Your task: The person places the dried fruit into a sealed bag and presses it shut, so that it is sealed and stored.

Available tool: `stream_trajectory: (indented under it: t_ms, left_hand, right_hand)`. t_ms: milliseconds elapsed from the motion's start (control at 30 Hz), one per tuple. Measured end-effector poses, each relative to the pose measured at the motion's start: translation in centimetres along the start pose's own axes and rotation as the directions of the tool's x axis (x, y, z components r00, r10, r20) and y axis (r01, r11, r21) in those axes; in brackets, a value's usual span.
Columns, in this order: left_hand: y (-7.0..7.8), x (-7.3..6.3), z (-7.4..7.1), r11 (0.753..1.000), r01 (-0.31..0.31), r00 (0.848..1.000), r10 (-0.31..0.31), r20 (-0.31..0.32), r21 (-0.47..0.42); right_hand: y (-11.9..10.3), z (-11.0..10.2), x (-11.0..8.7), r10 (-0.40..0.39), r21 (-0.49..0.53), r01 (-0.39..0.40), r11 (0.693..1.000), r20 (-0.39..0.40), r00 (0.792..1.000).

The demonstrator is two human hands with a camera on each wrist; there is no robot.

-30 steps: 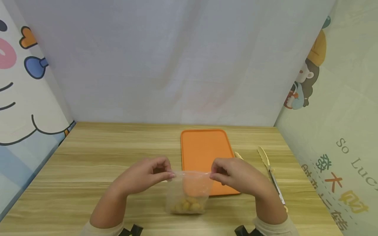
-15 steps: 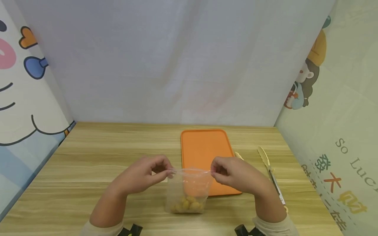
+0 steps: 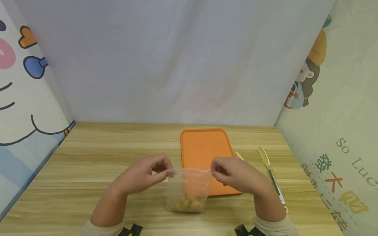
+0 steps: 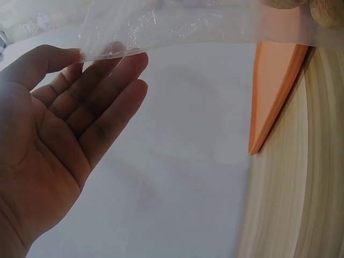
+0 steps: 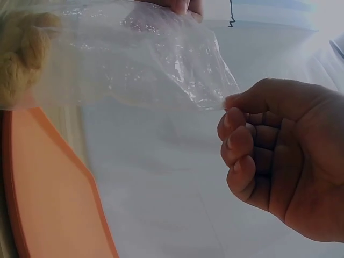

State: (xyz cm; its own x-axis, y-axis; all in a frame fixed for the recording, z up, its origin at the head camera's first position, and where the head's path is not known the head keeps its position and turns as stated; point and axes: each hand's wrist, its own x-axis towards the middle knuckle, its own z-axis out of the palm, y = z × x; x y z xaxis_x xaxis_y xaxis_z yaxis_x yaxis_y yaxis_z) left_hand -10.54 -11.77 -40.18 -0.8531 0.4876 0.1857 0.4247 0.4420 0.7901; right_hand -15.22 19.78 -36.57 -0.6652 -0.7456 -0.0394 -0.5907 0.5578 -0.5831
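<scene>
A clear plastic bag [image 3: 189,186] hangs upright between my two hands, with several round yellowish-brown pieces [image 3: 187,204] in its bottom. My left hand [image 3: 147,173] pinches the bag's top left corner between thumb and fingertips. At the opposite top corner, my right hand [image 3: 236,173] pinches the plastic the same way, its other fingers curled in the right wrist view. The top edge is drawn nearly straight between them. In the left wrist view the bag's film [image 4: 188,24] runs from my thumb tip across the top.
Behind the bag an orange tray [image 3: 206,144] lies on the wooden table [image 3: 124,141]. Tongs [image 3: 273,177] with cream tips and metal arms lie to the right, beyond my right forearm. A small cream-coloured tip [image 3: 239,155] shows beside the tray. Cloth walls stand around the table.
Both hands have risen very slightly with the bag, mostly in the first half second. Each keeps its pinch on its corner. The tray and tongs stay where they were.
</scene>
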Motion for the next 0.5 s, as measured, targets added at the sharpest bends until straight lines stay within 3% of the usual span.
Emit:
stream_trajectory:
  t_ms: [500]
  left_hand:
    - [-0.23, 0.45, 0.17, 0.995, -0.07, 0.997, 0.069, -0.016, -0.073]
  right_hand:
    - [-0.06, -0.19, 0.21, -0.028, -0.028, 0.027, 0.999, -0.04, 0.999]
